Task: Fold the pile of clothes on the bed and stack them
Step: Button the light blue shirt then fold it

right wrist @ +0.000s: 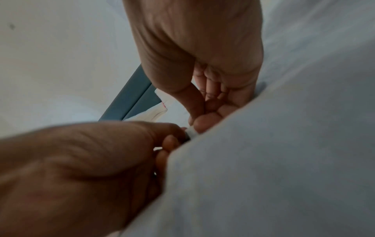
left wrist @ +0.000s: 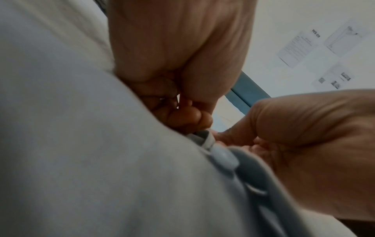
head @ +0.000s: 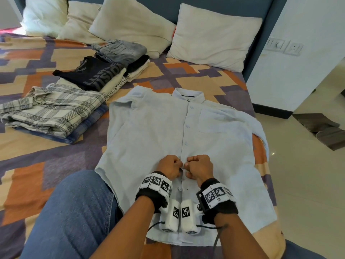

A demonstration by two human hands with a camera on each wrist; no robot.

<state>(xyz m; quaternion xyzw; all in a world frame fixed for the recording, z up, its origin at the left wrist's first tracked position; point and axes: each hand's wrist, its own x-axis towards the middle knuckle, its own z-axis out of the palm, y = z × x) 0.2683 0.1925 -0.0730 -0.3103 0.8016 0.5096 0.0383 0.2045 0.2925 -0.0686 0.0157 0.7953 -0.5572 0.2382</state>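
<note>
Now pale-blue shirt [head: 160, 128] flat, face-up; left hand [head: 170, 166], right hand [head: 199, 167] apparently pinching placket.

Pale blue shirt [head: 156, 131]: matt woven cloth, finely textured, pinched at the placket between the left hand [head: 170, 166] and right hand [head: 199, 167]. Button [left wrist: 224, 158] just below the grip: smooth plastic with a faint sheen. Left of the grip, checked shirt [head: 50, 111]: soft, slightly rough cloth. Beyond it, jeans [head: 119, 50]: faded denim. Under all, bedspread [head: 37, 156]: matt printed cloth. Right of the grip, floor [head: 308, 174]: glossy tile.
</note>
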